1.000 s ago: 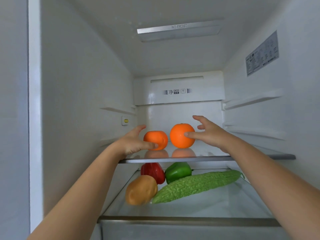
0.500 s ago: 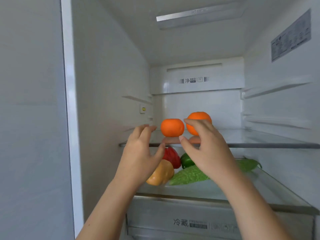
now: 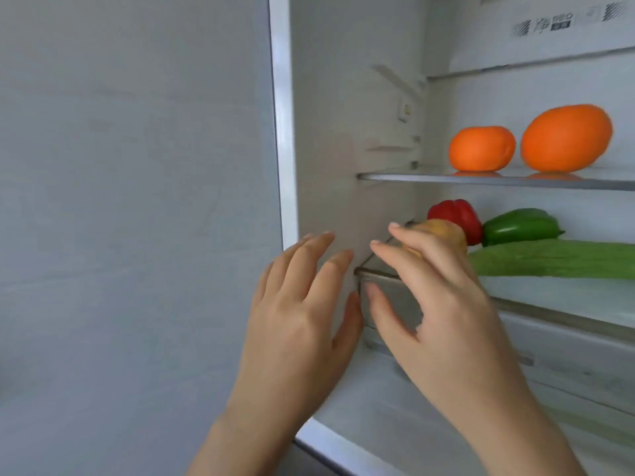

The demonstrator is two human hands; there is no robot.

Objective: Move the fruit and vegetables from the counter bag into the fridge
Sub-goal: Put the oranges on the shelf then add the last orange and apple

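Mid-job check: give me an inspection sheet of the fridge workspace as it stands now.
Surface: upper glass shelf and lower glass shelf inside the white fridge.
Job's things: small flattish orange and larger round orange side by side on the upper shelf; red bell pepper, green bell pepper, tan potato and long bumpy green gourd on the lower shelf.
Clutter: nothing seen.
Hands: left hand and right hand in front of the lower shelf's left corner, fingers relaxed, holding nothing; the right hand partly hides the potato.
Cables: nothing seen.
Surroundings: plain grey panel left of the fridge frame; counter bag not in view.
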